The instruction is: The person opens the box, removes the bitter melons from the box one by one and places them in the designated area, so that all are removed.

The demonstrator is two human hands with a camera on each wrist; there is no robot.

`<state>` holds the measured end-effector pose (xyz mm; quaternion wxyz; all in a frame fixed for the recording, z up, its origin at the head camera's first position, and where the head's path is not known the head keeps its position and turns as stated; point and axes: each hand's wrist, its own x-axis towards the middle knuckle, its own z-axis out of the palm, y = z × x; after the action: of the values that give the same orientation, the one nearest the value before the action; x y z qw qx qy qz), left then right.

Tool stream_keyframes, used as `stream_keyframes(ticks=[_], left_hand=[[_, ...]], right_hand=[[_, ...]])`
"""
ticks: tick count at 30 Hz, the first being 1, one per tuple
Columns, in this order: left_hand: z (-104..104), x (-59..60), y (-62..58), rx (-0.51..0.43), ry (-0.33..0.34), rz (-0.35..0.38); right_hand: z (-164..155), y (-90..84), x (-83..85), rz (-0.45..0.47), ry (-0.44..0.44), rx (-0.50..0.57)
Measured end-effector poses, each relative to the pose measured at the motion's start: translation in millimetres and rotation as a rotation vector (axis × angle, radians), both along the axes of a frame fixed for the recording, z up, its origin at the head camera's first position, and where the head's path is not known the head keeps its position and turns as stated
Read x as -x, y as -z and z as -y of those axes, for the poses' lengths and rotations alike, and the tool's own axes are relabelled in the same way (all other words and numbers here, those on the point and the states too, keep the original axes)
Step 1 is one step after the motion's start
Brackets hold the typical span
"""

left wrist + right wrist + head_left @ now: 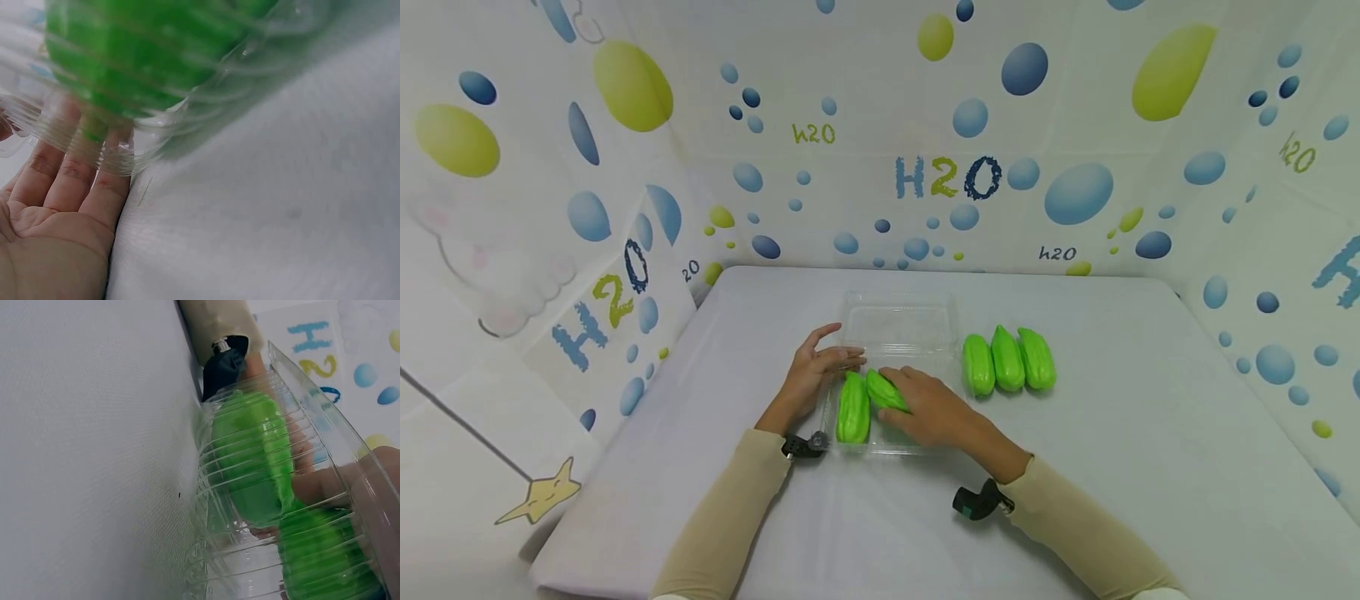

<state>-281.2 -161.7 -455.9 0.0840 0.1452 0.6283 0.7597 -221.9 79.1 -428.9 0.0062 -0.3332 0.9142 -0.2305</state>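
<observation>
A clear plastic clamshell box stands on the table, its lid lying back on the far side. Inside the box, at the left, lies a glossy green ridged gourd. Beside it my right hand grips a second green gourd, tilted and partly hidden by the fingers, within the box. My left hand is at the box's left side. In the left wrist view the fingers lie fairly straight against the clear wall. Through the ribbed wall, the right wrist view shows both gourds.
Three more green gourds lie side by side on the white tablecloth, right of the box. Behind the table hangs a curtain printed with bubbles and H2O lettering. Wrist cameras stick out below each forearm.
</observation>
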Motion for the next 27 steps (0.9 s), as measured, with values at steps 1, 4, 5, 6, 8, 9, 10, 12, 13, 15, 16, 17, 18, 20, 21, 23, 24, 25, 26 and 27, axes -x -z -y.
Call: stream_keyframes(ticks=[1,4,5,6,8,9,10,12,13,15,16,17,18,20,21,23,24,25,26,27], left_hand=[[-0.1,-0.2,-0.2,0.004,-0.003,0.003],[-0.7,-0.4,-0.9,0.016,-0.011,0.014],[-0.9,-0.5,-1.2,0.02,-0.014,0.015],[-1.1,-0.5,-1.6,0.02,-0.015,0.017],[-1.6,-0.3,-2.3,0.023,-0.015,0.015],[-1.9,-0.1,-2.8,0.022,-0.013,0.014],[-2.1,0.2,-3.2,0.021,-0.012,0.014],[-2.6,0.8,-4.1,0.016,-0.008,0.015],[-2.8,1.2,-4.6,0.012,-0.007,0.019],[-3.0,1.9,-5.1,0.006,-0.004,0.025],[-3.0,2.2,-5.1,0.007,-0.004,0.024],[-3.0,2.4,-5.2,0.004,-0.002,0.024],[-2.9,2.6,-5.2,0.002,-0.001,0.023],[-2.9,2.8,-5.0,0.003,0.0,0.022],[-2.9,2.8,-4.9,0.006,-0.001,0.021],[-2.9,2.9,-4.4,0.001,0.001,0.021],[-2.7,2.8,-4.2,-0.002,0.0,0.021],[-2.6,2.7,-3.8,-0.004,0.001,0.02],[-2.5,2.5,-3.5,-0.005,0.0,0.021],[-2.4,2.3,-3.4,-0.003,-0.001,0.02]], right_hand=[[0.0,0.1,0.0,-0.002,0.005,0.008],[0.1,0.8,0.4,-0.001,0.018,0.021],[0.2,1.3,0.8,-0.003,0.024,0.022],[0.2,1.8,1.3,-0.004,0.03,0.026],[0.1,2.5,2.1,-0.015,0.046,0.035],[0.0,2.7,2.4,-0.022,0.051,0.042],[-0.3,2.8,2.7,-0.031,0.054,0.051],[-0.5,2.6,3.3,-0.051,0.058,0.069],[-0.6,2.4,3.6,-0.058,0.06,0.075],[-0.7,1.9,4.3,-0.071,0.06,0.093],[-0.8,1.6,4.6,-0.074,0.061,0.1],[-0.7,1.4,5.0,-0.076,0.064,0.111],[-0.6,1.2,5.3,-0.078,0.067,0.119],[-0.5,1.0,5.6,-0.081,0.072,0.139],[-0.5,1.1,5.8,-0.084,0.075,0.147],[-0.2,1.1,5.9,-0.09,0.081,0.163],[0.0,1.2,6.0,-0.094,0.084,0.168],[0.1,1.3,6.1,-0.098,0.086,0.173],[0.2,1.5,6.3,-0.102,0.086,0.178],[0.2,1.5,6.4,-0.104,0.086,0.185]])
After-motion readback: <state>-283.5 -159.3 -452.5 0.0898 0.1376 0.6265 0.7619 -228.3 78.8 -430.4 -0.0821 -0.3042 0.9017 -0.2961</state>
